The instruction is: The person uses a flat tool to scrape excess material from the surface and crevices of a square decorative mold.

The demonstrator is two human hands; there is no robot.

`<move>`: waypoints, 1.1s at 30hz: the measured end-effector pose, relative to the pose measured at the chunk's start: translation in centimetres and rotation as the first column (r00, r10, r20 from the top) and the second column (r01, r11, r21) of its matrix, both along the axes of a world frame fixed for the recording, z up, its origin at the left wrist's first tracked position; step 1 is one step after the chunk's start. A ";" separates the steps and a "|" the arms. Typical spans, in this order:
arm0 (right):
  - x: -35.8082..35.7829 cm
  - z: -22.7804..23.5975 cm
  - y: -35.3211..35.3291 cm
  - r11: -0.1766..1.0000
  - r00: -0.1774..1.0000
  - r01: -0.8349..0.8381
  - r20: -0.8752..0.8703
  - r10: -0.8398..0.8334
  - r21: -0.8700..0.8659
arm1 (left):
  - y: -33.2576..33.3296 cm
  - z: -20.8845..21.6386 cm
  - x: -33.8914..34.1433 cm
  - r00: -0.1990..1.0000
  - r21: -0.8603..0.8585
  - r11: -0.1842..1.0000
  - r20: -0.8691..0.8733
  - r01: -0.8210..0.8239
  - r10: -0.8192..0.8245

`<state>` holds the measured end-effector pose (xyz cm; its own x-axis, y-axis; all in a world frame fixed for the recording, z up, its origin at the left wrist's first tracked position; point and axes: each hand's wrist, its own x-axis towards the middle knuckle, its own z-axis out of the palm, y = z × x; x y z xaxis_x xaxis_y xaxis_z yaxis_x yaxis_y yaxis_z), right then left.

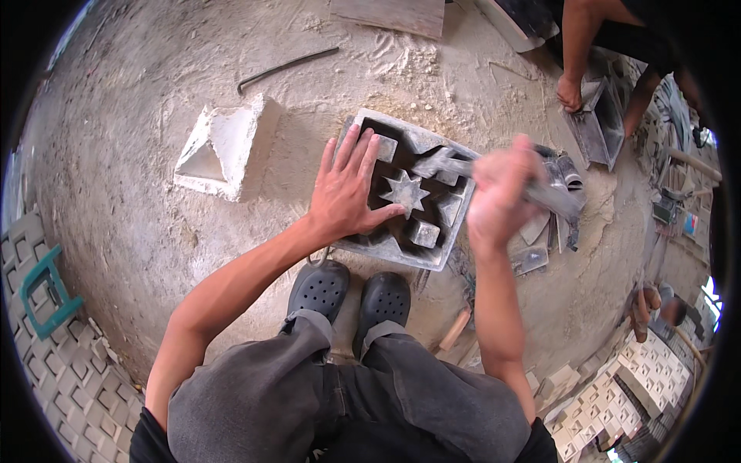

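Note:
A grey square mould point(449, 248) with a raised eight-pointed star in its middle and blocks in its corners lies on the dusty floor before my feet. My left hand point(345, 189) rests on its left side, fingers stretched and spread, the thumb reaching toward the star. Over the right side of the mould, my right hand point(503, 185) is closed around a grey brush-like tool point(441, 163). Motion smears the hand and tool, so its exact kind is unclear. The whitish end of the tool is over the mould's upper right recesses.
A white cast block point(228, 150) with a hollow sits left, below a bent metal rod point(289, 67). Loose tools point(567, 174) lie right. At upper right, a co-worker's hand point(570, 92) touches a grey trough-shaped piece point(598, 127). A teal plastic stool point(48, 292) and stacked blocks point(610, 393) flank me.

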<state>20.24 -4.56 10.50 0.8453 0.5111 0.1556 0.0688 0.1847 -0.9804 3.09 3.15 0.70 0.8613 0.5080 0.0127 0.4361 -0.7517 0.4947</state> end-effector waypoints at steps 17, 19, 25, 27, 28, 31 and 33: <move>2.1 -1.1 -1.1 0.913 0.890 -0.354 0.228 0.396 -0.202 | 0.0 0.2 0.3 1.000 -0.024 1.000 -0.005 0.007 -0.007; 2.2 0.5 -1.3 0.893 0.890 -0.368 0.181 0.419 -0.261 | 0.1 0.1 0.3 1.000 -0.018 1.000 -0.011 0.002 -0.002; 2.0 1.0 -2.5 0.954 0.944 -0.268 0.159 0.289 -0.136 | 0.3 0.3 0.0 1.000 -0.024 1.000 -0.012 0.004 -0.005; 2.2 -1.4 -1.9 0.926 0.888 -0.342 0.268 0.374 -0.158 | 0.2 0.3 0.4 1.000 -0.025 1.000 0.001 0.012 -0.012; 2.5 -1.1 -1.9 0.929 0.902 -0.352 0.224 0.370 -0.117 | 0.0 0.4 0.9 1.000 -0.027 0.999 0.015 0.019 -0.019; 1.8 1.2 -0.8 0.956 0.958 -0.278 -0.051 0.284 0.095 | 0.1 0.1 -0.2 1.000 -0.019 1.000 -0.010 0.016 -0.016; 1.8 2.1 -0.7 0.943 0.954 -0.231 -0.135 0.268 0.241 | 0.3 0.2 -0.3 1.000 -0.013 1.000 -0.012 0.005 -0.006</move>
<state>22.02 -5.28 12.57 0.7179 0.6779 0.1582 -0.1656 0.3871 -0.9070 2.75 3.41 0.88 0.8641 0.5034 -0.0047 0.4381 -0.7474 0.4994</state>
